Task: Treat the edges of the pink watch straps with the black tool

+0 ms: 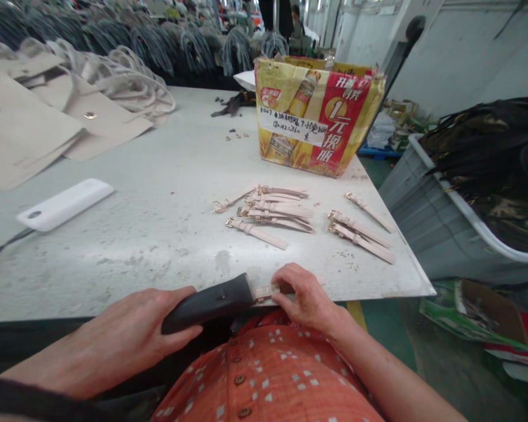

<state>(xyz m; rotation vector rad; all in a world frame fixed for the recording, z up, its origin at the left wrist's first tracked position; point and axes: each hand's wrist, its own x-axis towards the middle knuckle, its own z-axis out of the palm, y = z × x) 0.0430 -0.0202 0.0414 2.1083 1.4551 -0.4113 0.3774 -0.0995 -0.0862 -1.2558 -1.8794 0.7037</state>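
Near the table's front edge, my left hand (141,331) is wrapped round a thick black handheld tool (211,302), whose exact kind I cannot make out. A short pale strap piece (265,292) sits at the tool's right end. My right hand (305,296) pinches this strap piece between thumb and fingers, and part of it is hidden behind them. Just beyond my hands lies a loose pile of pale buckled straps (273,211). To its right are several more buckled straps (361,234), laid side by side.
A yellow and red carton (312,117) stands at the back right of the white table (158,234). Pale bag panels (22,117) lie far left, behind a white corded device (66,204). Right of the table is a grey bin (449,234) heaped with dark goods.
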